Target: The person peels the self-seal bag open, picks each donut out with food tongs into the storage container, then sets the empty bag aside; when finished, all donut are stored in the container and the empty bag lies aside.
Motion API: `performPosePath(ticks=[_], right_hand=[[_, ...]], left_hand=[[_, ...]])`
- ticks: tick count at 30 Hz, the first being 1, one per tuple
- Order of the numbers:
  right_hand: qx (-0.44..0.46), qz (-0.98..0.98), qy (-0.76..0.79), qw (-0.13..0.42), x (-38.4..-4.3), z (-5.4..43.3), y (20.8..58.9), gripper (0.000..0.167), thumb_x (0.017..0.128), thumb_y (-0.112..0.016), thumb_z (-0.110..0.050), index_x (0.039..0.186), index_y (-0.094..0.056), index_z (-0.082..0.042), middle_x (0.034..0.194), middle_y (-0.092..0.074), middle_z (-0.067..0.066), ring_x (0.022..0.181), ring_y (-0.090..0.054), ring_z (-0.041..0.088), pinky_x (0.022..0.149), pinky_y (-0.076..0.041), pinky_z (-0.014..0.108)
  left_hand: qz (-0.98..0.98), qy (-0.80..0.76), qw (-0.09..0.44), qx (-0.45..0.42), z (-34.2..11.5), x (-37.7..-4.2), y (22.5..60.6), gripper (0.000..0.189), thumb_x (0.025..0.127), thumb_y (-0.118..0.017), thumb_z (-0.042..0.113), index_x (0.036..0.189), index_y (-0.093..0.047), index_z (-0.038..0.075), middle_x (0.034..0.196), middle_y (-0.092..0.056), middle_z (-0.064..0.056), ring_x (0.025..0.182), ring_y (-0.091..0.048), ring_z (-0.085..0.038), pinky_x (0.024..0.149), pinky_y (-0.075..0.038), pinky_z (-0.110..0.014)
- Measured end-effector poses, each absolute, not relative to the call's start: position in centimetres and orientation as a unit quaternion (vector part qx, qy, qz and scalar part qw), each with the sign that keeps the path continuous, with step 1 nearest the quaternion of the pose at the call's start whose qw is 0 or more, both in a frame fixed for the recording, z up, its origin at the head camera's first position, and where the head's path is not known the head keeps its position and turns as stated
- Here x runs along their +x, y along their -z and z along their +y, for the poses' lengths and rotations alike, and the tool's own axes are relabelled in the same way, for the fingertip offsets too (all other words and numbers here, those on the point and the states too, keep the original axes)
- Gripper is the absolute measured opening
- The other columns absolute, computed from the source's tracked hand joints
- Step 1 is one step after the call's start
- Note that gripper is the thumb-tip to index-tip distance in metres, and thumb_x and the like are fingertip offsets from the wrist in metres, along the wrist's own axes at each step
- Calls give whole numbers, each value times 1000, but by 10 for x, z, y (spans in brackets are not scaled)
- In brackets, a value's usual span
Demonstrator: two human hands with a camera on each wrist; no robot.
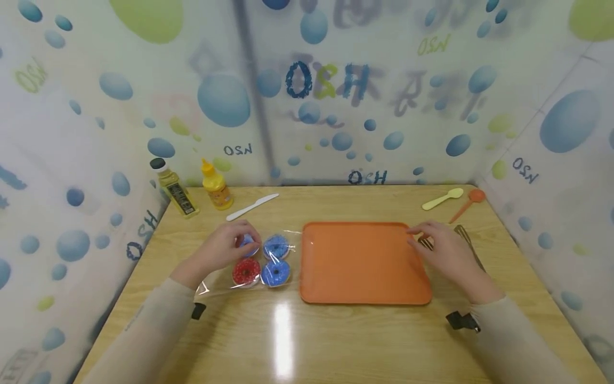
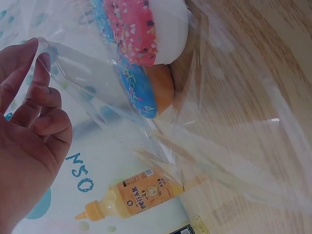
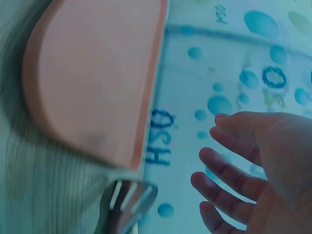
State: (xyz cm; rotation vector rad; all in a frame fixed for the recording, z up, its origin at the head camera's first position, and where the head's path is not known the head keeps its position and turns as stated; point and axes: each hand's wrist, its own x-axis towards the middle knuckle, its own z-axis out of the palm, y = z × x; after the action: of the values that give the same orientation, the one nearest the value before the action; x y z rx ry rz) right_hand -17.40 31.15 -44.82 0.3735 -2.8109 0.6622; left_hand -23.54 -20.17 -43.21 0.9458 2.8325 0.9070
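Donut bag (image 1: 262, 261) lies just L of the orange tray (image 1: 364, 266), w/ L hand (image 1: 218, 248) right over its far-L part.

L to R: oil bottle (image 1: 178, 192) at back L, yellow squeeze bottle (image 1: 218, 189) near it, both beyond the bag as the person faces it. L hand reaches in from the near-L side; thumb + fingertip pinch a bit of the bag per L wrist cam, other fingers loosely bent. White knife (image 1: 251, 207) is behind the bag, slanted, apart from it.

Donuts in bag approx 2x2: L col = blue donut (image 1: 247, 245) partly hidden by L hand, then red donut (image 1: 246, 272) nearer the person; R col = two blue ones. Key rel: bag's long axis runs approx L-R, pointing from L hand twd tray. Its R end reaches tray's L edge, unclear if it overlaps.

Tray's long side also runs L-R, so the two sit side by side, abt in line. R hand (image 1: 446, 250) hangs at tray's R edge, fingers apart + slightly bent, nothing held; unclear if touching tray. Most of the tray is b/w it and the bag, so L hand is nearer by far. Dark slotted utensil (image 3: 127, 200) just off tray's R side. Yellow spoon (image 1: 442, 199), then orange spoon (image 1: 470, 202), back R.
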Motion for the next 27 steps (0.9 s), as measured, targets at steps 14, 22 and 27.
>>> performPosePath(ticks=[14, 22, 27], right_hand=[[63, -977, -167, 121, -143, 396, 455, 46, 89, -81, -39, 122, -72, -7, 120, -66, 22, 96, -65, 42, 74, -51, 58], [42, -984, -156, 71, -129, 420, 463, 60, 89, -77, -53, 125, -69, -5, 133, -58, 30, 105, -64, 50, 79, -50, 66], [40, -987, -153, 43, -123, 427, 467, 75, 87, -77, -57, 136, -61, -3, 137, -52, 31, 101, -66, 48, 72, -53, 63]], left_hand=[[904, -298, 14, 305, -201, -235, 433, 12, 92, -78, 14, 94, -74, 26, 94, -65, 9, 68, -52, -10, 61, -46, -25], [908, -294, 29, 296, -201, -235, 430, 10, 94, -77, 16, 94, -75, 25, 95, -65, 8, 68, -52, -11, 62, -46, -25], [908, -292, 21, 299, -203, -235, 431, 9, 93, -77, 16, 94, -75, 25, 95, -66, 8, 68, -52, -9, 61, -46, -25]])
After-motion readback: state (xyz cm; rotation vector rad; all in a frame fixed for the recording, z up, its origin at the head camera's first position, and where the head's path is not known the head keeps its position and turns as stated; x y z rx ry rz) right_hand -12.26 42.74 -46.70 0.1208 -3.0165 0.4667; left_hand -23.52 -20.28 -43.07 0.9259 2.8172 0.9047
